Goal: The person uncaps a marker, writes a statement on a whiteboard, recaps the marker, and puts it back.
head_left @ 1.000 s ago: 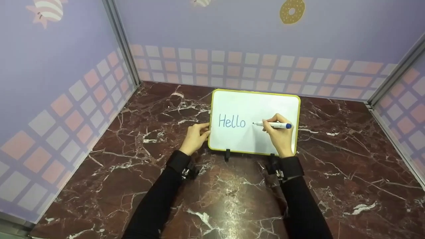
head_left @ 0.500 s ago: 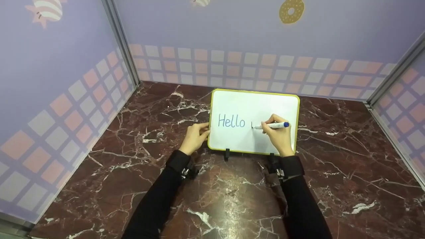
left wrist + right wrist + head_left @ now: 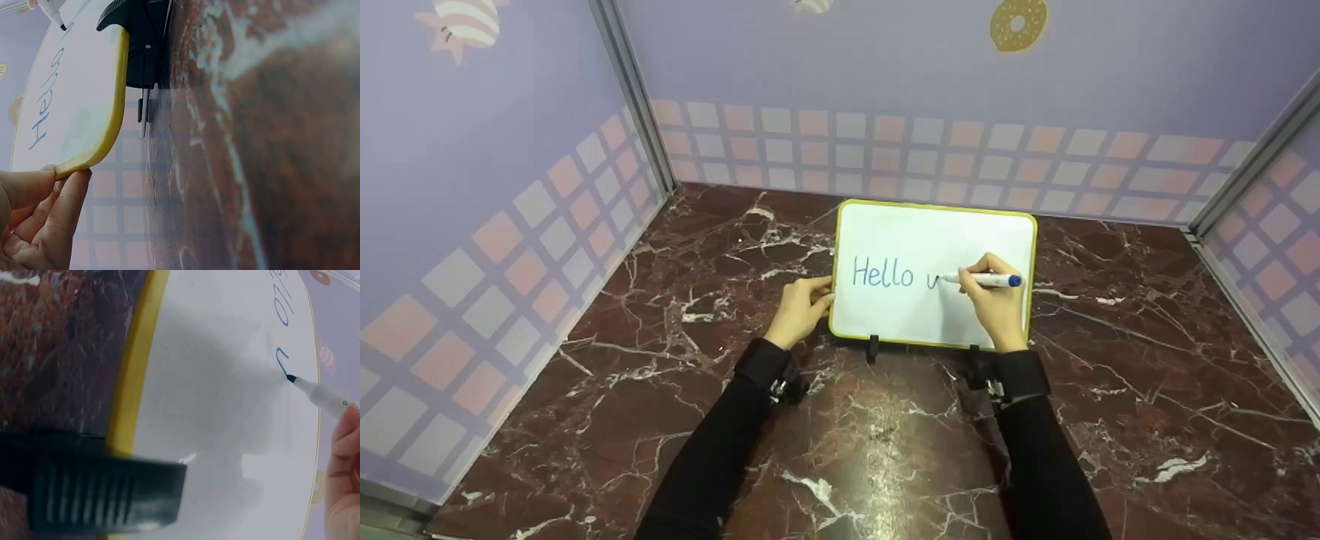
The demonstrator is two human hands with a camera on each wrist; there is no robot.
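A whiteboard [image 3: 915,315] with a yellow frame leans on a black stand [image 3: 874,349]. Blue handwriting reading "Hello" [image 3: 883,273] is on it, followed by a short curved stroke [image 3: 281,360]. My right hand [image 3: 994,304] grips a white marker [image 3: 990,280] with a blue end; its dark tip [image 3: 291,378] touches the board at the end of that stroke. At the board's left edge, my left hand [image 3: 799,309] pinches the yellow frame [image 3: 84,160] between thumb and fingers, as the left wrist view shows near a lower corner.
The board stands on a dark red marbled table [image 3: 675,420]. Behind it rises a purple wall panel [image 3: 840,67] with pink and white squares, and similar panels close in the left and right sides. Black straps [image 3: 765,364] with small cameras sit on both wrists.
The marker tip has gone down and then back up to the right, leaving a new curved blue stroke after "Hello". My left hand keeps its place on the board's edge.
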